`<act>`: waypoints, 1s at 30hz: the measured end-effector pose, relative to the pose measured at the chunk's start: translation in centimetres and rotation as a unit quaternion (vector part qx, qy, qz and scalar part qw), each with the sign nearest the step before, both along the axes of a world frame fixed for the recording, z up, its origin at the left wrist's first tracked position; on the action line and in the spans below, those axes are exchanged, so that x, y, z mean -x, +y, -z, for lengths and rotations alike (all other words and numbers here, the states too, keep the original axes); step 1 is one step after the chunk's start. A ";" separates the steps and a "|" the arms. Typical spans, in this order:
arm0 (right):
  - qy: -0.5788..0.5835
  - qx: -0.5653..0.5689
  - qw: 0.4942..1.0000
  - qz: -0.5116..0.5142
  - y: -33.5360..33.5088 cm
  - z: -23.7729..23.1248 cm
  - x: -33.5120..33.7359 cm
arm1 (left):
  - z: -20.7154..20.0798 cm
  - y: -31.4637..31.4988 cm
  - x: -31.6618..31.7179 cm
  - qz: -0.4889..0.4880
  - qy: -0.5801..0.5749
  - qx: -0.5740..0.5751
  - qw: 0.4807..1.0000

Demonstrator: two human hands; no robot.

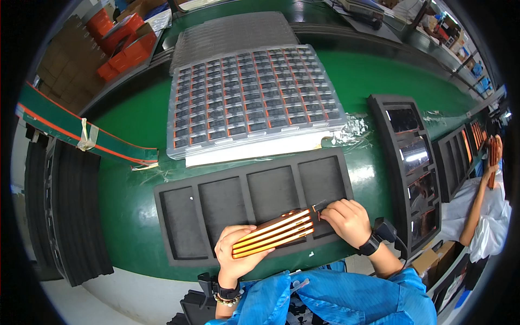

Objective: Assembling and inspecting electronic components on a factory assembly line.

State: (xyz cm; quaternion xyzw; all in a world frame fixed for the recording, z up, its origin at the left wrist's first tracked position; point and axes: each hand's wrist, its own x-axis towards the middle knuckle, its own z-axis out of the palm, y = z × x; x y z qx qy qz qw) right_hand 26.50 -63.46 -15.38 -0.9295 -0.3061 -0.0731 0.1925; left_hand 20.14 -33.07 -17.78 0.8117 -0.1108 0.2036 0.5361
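My left hand (238, 252) is closed around a stack of several phones (273, 234) with shiny orange edges, held tilted over the near side of a black foam tray (244, 203). The tray's wide compartments hold no phones. At the right end of the stack, my right hand (349, 221) has its fingertips pinched together by a small dark-and-orange piece (320, 206). The fingers partly hide that piece, so its exact kind does not show. Beyond the foam tray lies a clear plastic tray (176, 138) filled with rows of small black-and-orange parts.
Another foam tray (394, 176) at the right holds dark glossy phones. Stacked black foam trays (78, 216) stand at the left, beneath a green strip with orange edges (108, 142). Orange boxes (127, 49) sit far left. At the far right a co-worker's hand (494, 154) holds orange pieces.
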 end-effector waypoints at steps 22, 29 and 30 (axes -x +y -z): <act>0.040 0.049 0.990 -0.124 -0.1 -1.7 -0.8 | 0.1 -0.4 -0.2 -0.022 0.007 0.033 0.999; 0.098 0.055 0.989 -0.101 -0.4 -1.4 -0.5 | -0.2 -0.2 -0.2 -0.004 0.012 0.025 1.000; 0.130 -0.050 0.985 -0.102 -0.5 -1.5 -0.8 | -0.2 -0.1 -0.2 0.012 0.011 0.003 1.000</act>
